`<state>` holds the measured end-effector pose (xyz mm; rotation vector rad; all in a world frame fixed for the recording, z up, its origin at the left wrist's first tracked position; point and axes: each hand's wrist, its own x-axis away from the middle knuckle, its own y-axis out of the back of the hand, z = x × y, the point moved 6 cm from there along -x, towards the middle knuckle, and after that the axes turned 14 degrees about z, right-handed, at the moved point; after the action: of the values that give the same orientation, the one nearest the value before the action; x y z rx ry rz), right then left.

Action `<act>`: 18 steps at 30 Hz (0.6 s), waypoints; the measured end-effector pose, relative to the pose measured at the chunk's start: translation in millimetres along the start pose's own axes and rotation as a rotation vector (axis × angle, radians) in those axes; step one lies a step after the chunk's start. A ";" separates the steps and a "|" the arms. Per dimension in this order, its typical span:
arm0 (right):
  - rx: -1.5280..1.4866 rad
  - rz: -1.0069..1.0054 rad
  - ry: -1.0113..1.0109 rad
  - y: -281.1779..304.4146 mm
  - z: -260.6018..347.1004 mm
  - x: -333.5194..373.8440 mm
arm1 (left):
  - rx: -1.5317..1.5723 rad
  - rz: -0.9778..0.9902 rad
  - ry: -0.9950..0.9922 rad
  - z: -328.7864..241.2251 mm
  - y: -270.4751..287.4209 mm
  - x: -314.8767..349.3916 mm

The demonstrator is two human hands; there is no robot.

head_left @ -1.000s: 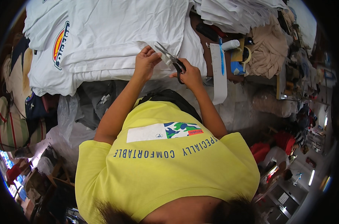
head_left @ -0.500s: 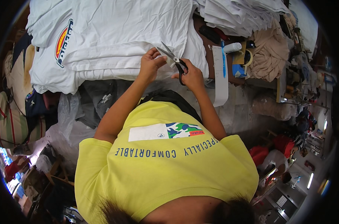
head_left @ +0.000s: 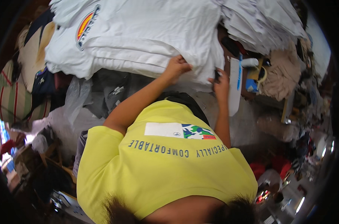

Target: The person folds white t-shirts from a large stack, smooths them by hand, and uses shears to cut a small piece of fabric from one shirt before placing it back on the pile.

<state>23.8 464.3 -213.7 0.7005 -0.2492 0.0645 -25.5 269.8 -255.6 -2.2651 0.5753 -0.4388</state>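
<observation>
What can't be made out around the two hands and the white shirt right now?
All in the head view:
- Black handle in the right hand: fingers and blur hide the rest, so any blades cannot be made out.
- Left hand: blur hides whether its fingertips pinch the cloth.
- White shirt: its far end is cut off by the upper edge.
- Background at far right: too small and blurred.

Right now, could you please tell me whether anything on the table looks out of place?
Slightly: the long white paper strip sticks out past the brown table's near edge, beside the right hand, with a blue pen lying on it, so it looks carelessly placed. I see no spill or damage.
</observation>
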 end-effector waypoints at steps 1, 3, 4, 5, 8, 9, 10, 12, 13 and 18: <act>-0.057 -0.028 -0.029 15.0 -8.1 1.2 | -0.036 0.009 0.095 9.4 0.7 1.1; 0.343 -0.331 0.342 44.8 -32.5 2.7 | -0.120 0.133 0.254 26.1 -9.1 5.6; 0.095 -0.165 0.178 56.0 -54.3 -6.2 | -0.135 0.161 0.362 38.2 -8.1 9.6; -0.144 -0.005 0.004 60.0 -72.4 -8.9 | -0.150 0.203 0.475 47.8 -7.2 13.4; 0.409 -0.178 -0.106 75.2 -78.6 -12.4 | -0.214 0.213 0.586 46.9 6.4 30.7; 0.446 -0.163 -0.183 73.6 -77.9 -15.2 | -0.244 0.216 0.595 39.4 13.0 35.1; 0.484 -0.151 -0.263 72.6 -73.3 -16.3 | -0.273 0.223 0.605 28.2 21.2 41.3; 0.597 -0.146 -0.339 70.8 -70.4 -19.6 | -0.276 0.186 0.593 3.5 41.0 59.1; 0.672 -0.156 -0.338 71.0 -72.3 -21.7 | -0.250 0.145 0.575 -9.2 53.1 70.5; 0.859 -0.255 -0.212 64.5 -56.9 -24.0 | -0.099 -0.268 0.292 -59.3 122.3 135.7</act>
<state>3.0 550.9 -220.9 1.5933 -0.3345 -0.1588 27.8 88.1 -287.9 -2.4005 0.4441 -0.9031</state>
